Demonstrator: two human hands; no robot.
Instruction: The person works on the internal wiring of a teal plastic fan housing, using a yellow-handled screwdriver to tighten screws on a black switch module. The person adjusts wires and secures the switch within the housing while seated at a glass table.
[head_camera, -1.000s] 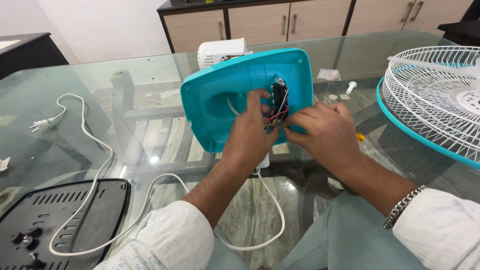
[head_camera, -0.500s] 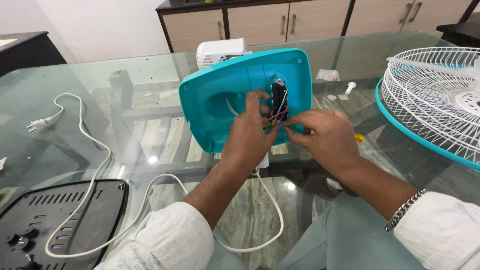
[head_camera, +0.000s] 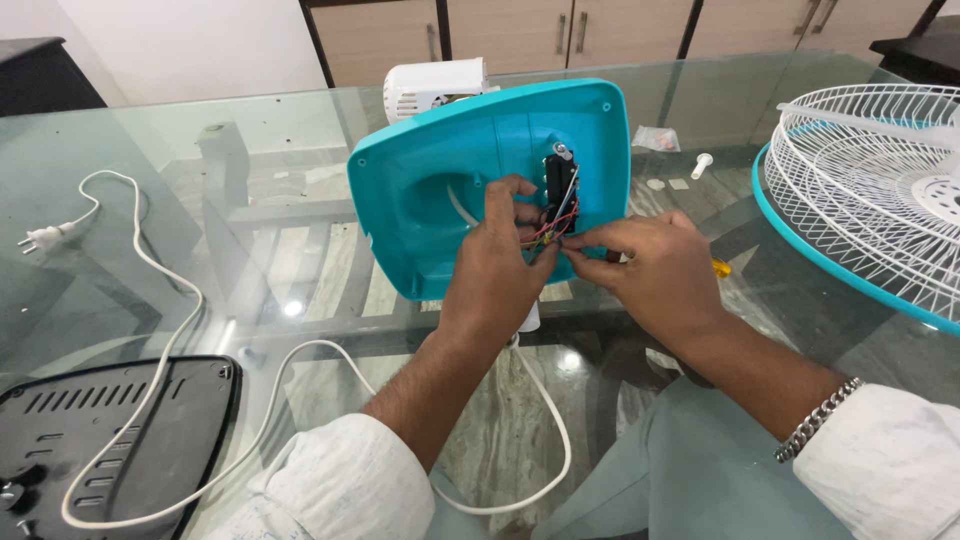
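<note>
A teal plastic fan base housing (head_camera: 450, 170) stands tilted on the glass table (head_camera: 150, 140), its hollow inner side facing me. A small black switch board (head_camera: 556, 185) with coloured wires (head_camera: 548, 232) sits inside it. My left hand (head_camera: 500, 265) grips the wires just below the board. My right hand (head_camera: 655, 270) pinches the same wire bundle from the right. A white power cord (head_camera: 160, 290) runs from under the housing across the table to a plug (head_camera: 45, 237).
A white wire fan guard with a teal rim (head_camera: 860, 200) lies at the right. A black vented plate (head_camera: 100, 440) sits at bottom left. A white motor unit (head_camera: 435, 85) stands behind the housing. Small white parts (head_camera: 700, 162) and a bag lie near the guard.
My right hand has shifted slightly left and closed on the wires beside the board. The housing and my left hand have stayed nearly still.
</note>
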